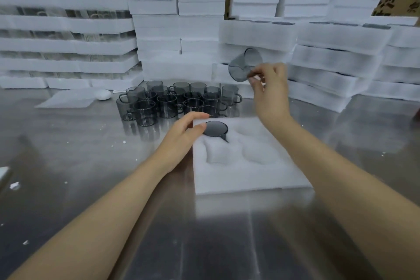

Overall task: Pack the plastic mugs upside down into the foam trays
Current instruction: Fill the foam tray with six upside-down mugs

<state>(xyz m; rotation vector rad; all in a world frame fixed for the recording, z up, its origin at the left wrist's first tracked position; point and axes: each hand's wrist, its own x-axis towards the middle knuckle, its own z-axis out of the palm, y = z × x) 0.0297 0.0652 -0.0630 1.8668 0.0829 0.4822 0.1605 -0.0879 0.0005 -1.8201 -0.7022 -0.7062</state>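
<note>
A white foam tray [247, 177] with several round pockets lies on the steel table in front of me. One smoky grey mug [216, 128] sits upside down in the far left pocket. My left hand [185, 134] rests at the tray's far left corner, thumb and fingers touching that mug's edge. My right hand [270, 88] is raised above the tray's far side and pinches the handle of a second grey mug [245, 65], held tilted in the air. A cluster of several upright grey mugs [172, 102] stands just beyond the tray.
Tall stacks of white foam trays [200, 7] wall off the back and right [336, 61]. Packed stacks with clear glassware stand at the left [66, 36]. A loose foam sheet [68, 98] and a white oval object [103, 94] lie left of the mugs.
</note>
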